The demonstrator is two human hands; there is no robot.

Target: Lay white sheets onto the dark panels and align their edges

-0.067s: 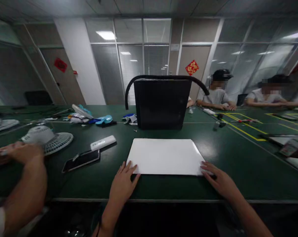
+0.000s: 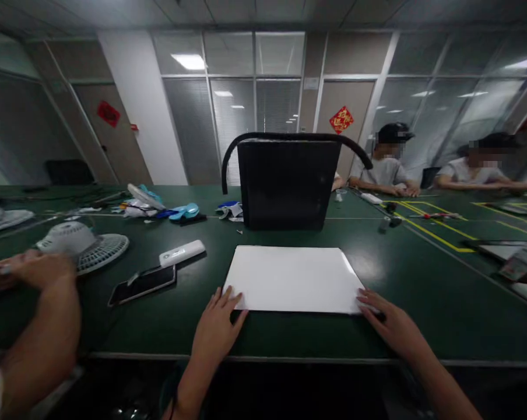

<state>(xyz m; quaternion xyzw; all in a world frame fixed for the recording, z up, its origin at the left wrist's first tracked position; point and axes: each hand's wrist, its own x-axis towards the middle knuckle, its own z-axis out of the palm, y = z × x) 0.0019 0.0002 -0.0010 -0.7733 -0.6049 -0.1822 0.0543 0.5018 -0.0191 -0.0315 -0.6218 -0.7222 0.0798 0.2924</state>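
Observation:
A flat white board (image 2: 293,278) lies on the dark green table (image 2: 421,291) straight in front of me. My left hand (image 2: 215,329) rests palm down at its near left corner, fingers spread and touching the edge. My right hand (image 2: 388,324) lies flat at the near right corner, fingertips on the board's edge. Neither hand holds anything. Behind the board stands a black box-shaped case (image 2: 285,184) with a curved black bar (image 2: 290,137) over its top.
A black phone (image 2: 143,284) and a white remote-like device (image 2: 182,253) lie left of the board, beside a white fan (image 2: 84,245). A co-worker's forearm (image 2: 40,332) is at the far left. Two people sit at the back right. Yellow tape lines (image 2: 434,230) mark the table.
Almost nothing has changed. My hands stay at the board's near corners, and the view has shifted very slightly.

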